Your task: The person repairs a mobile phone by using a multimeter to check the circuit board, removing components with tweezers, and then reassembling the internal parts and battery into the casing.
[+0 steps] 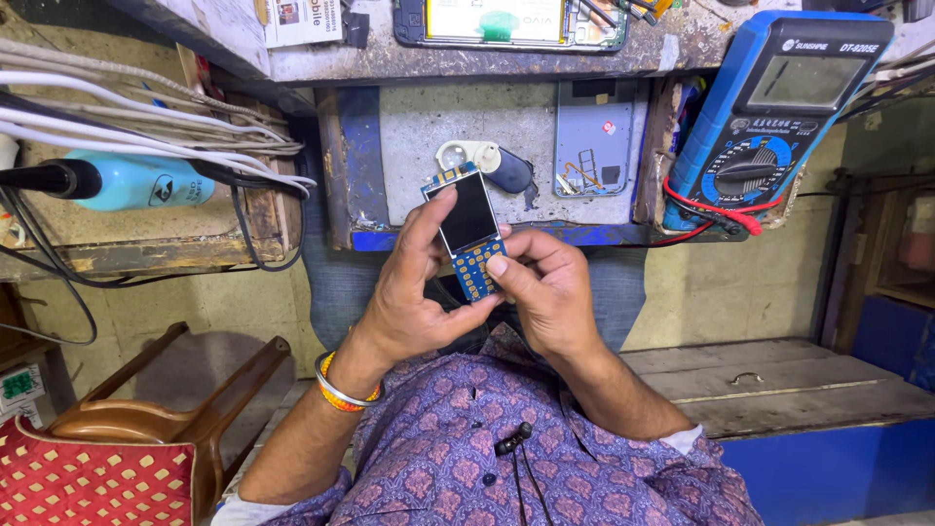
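A small blue phone circuit board (467, 234) with a dark screen on top and gold keypad contacts below is held upright in front of my chest. My left hand (414, 292) grips its left edge, thumb and fingers wrapped along the side of the screen. My right hand (545, 282) holds the lower right part, with the thumb pressed on the keypad contacts. Both hands are above my lap, just in front of the workbench edge.
On the bench lie a grey phone back panel (594, 136), a small white and dark part (482, 161), a blue multimeter (779, 97) with red and black leads, and an opened phone (511, 24). A blue bottle (136, 180) and white cables (146, 127) sit left. A wooden chair (166, 419) stands lower left.
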